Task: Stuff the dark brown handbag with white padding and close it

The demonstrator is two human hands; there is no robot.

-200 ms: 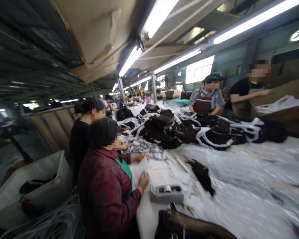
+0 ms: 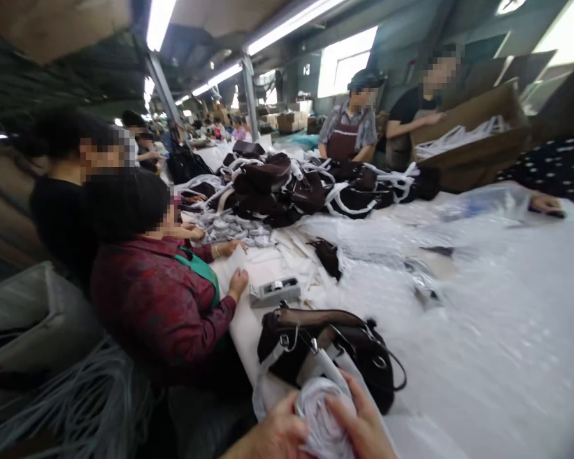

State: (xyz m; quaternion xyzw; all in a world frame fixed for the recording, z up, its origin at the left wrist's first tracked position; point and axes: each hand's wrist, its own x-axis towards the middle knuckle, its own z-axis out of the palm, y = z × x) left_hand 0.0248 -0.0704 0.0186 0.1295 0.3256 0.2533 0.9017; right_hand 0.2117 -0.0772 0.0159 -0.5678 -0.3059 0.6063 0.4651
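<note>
At the bottom of the head view, my left hand [image 2: 280, 428] and my right hand [image 2: 362, 424] are closed on either side of a coiled white roll [image 2: 323, 408] of soft wrapping material. My thumbs press on its face. Just beyond them a dark brown handbag [image 2: 349, 328] lies on the table, with metal rings and a thin looped strap. White-wrapped handles come from the bag toward my hands. Where the roll joins the handles I cannot make out.
Left, a co-worker in a red patterned jacket [image 2: 157, 306] holds a white sheet [image 2: 236, 261]. A grey tape dispenser [image 2: 275, 293] stands behind the bag. Clear plastic sheeting [image 2: 497, 306] covers the table's right. Piled dark bags [image 2: 268, 178] lie beyond; more people stand around.
The view has swung downward and to the right. Both my hands and the white roll have come into view, and more of the handbag shows.
</note>
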